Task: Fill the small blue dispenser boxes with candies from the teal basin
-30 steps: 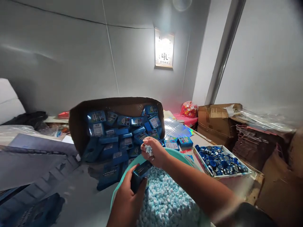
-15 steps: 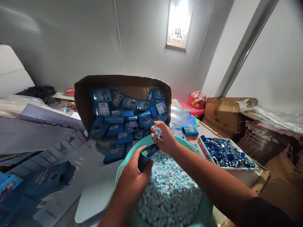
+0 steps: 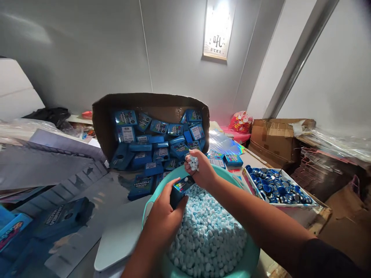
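Note:
My left hand [image 3: 166, 210] is wrapped round a small blue candy box [image 3: 181, 187], tilted over the tub with its printed face partly showing. Just above the box's far end, my right hand [image 3: 201, 168] is closed round a clump of small white and pale blue candies [image 3: 192, 163]. One candy appears to be at the top of the box, beneath the right hand. Under both hands sits a turquoise tub [image 3: 254, 258], filled with loose candies [image 3: 210, 231] of the same kind. My left forearm covers part of the tub's near left side.
Behind the tub, a cardboard box [image 3: 100, 129] lies on its side, with many blue candy boxes inside and spilling out. To the right stands a white tray [image 3: 285, 207] of blue and silver caps. A flat white device [image 3: 116, 239] is at left, near plastic film and cartons.
Both hands hold nearly the same places. A white candy now shows at the top of the blue box, where none was visible before. The view has shifted slightly.

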